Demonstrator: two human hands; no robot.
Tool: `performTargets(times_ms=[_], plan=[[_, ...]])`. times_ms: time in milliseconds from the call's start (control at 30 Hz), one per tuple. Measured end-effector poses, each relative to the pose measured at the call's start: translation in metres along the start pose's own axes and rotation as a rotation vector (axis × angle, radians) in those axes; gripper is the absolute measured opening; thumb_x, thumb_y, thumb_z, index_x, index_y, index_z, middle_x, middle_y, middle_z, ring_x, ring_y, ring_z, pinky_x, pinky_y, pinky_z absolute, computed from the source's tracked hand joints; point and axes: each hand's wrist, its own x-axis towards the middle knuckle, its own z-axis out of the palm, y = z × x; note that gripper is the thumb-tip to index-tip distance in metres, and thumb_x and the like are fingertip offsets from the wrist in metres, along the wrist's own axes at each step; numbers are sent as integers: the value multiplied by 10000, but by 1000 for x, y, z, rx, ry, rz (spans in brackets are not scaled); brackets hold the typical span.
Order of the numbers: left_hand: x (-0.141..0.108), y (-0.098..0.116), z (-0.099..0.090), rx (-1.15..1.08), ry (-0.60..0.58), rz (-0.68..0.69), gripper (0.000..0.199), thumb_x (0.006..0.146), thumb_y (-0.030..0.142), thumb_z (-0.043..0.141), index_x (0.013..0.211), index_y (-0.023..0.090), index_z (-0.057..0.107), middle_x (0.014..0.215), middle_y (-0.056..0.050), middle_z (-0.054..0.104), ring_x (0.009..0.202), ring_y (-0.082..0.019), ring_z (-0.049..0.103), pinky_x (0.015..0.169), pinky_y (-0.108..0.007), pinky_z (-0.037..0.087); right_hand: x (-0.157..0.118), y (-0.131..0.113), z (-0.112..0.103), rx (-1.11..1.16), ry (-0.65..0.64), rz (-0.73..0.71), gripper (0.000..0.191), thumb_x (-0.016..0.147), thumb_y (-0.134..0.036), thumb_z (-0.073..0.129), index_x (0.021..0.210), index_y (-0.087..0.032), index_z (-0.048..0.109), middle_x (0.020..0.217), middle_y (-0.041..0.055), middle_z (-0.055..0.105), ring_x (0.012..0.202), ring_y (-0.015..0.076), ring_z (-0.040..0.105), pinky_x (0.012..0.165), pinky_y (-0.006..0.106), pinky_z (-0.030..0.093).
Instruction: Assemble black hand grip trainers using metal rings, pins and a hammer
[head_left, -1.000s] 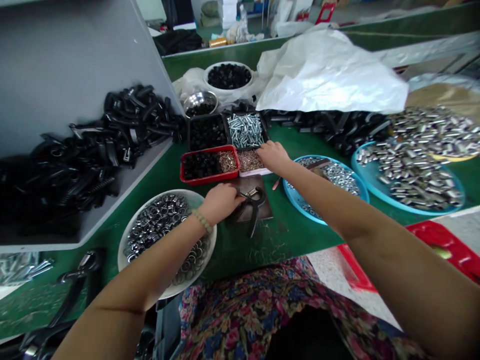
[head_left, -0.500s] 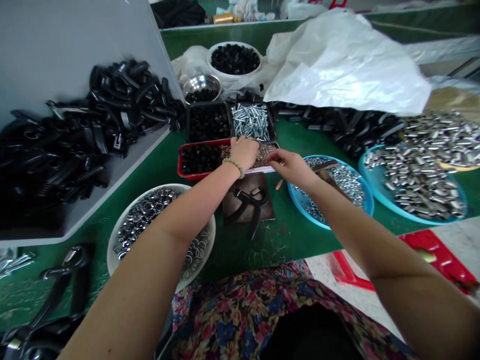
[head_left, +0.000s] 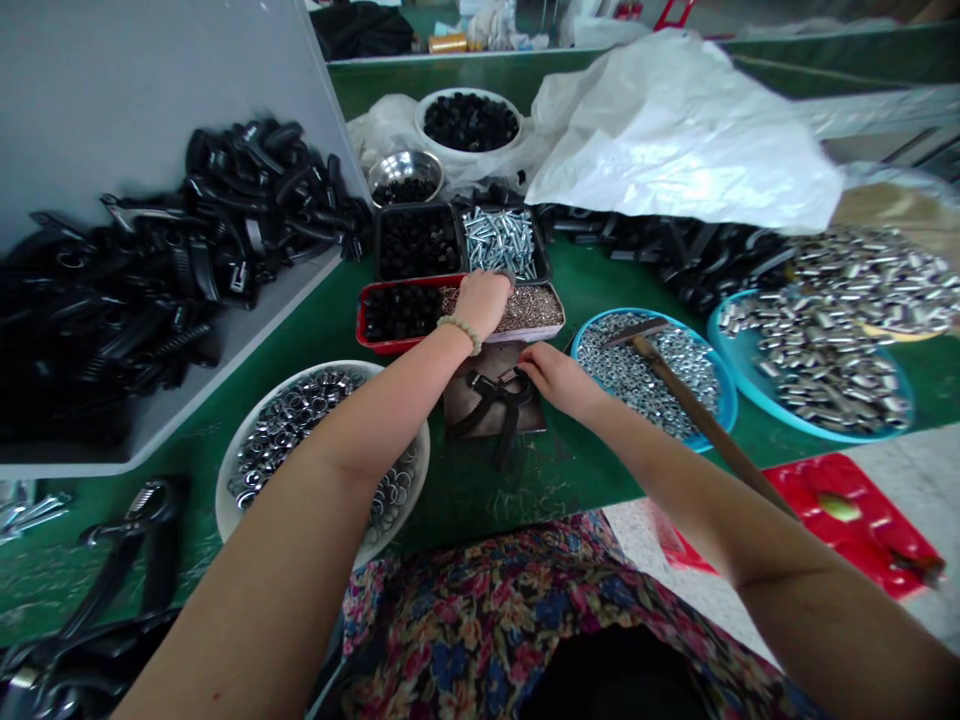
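Black spring-handled tool lies on metal plate, spring away, handles splayed toward me. Right hand nearer, fingertips bunched at spring; tool runs left and back toward me from them. Pinching anything? Can't tell. Left hand beyond, over red tray beside pale tray, fingertips hidden, hold unreadable. Versus half second ago: right hand down from pale tray's edge to tool; left about same.

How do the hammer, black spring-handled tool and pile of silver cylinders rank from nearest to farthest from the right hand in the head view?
1. Black spring-handled tool: at the right hand's fingertips.
2. Hammer: to the right, lying across a blue basin.
3. Pile of silver cylinders: farther right.
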Motion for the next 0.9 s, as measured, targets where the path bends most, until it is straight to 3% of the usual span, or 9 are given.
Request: performTargets(times_ms=[133,233,333,400,533,767,900], plan=[[-27,3,-18,-279,40,34,316,971,289,407,1047,91,643,1008,-114,682,949,-188,610,916,-316,420,-2,-1,3,-110,-9,-23,157,959,-248,412,947,-168,546,907,97,599,870,206,597,781,321,481],[-69,1,-27,-541,-40,23,268,942,287,466,1039,142,670,1002,-61,709,932,-156,639,906,-289,459,-4,-2,5,-241,-35,-81,197,971,-231,378,934,-160,558,905,110,604,859,209,590,755,321,472],[-109,-4,-22,-673,-126,-68,233,914,259,496,1004,164,689,993,-38,724,931,-160,657,902,-293,484,-5,0,6,-371,-50,-151,244,974,-193,349,889,-149,573,876,116,604,826,210,582,725,326,459],[-127,-5,-13,-699,-115,-141,209,885,233,528,999,162,688,993,-42,727,944,-175,660,914,-303,486,-5,3,5,-411,-62,-193,255,971,-178,345,883,-145,581,869,111,603,815,206,581,704,322,453],[-141,-1,2,-667,-92,-207,176,838,211,583,986,172,670,954,-44,725,913,-182,665,885,-294,499,-4,7,1,-363,-101,-251,281,964,-178,327,905,-149,600,881,111,609,842,211,592,703,331,453],[-147,9,9,-352,-23,-93,205,915,331,510,926,168,632,1059,-69,637,904,-165,618,873,-268,470,-1,-1,-3,-275,-144,-187,265,938,-181,366,885,-145,624,852,117,614,803,217,605,685,345,465],[-148,11,11,-190,-52,-42,257,952,348,424,938,171,610,1052,-73,616,888,-171,601,860,-277,456,-6,-7,-7,-140,-144,-85,265,944,-220,389,1011,-165,640,999,131,661,967,244,622,826,403,504]])
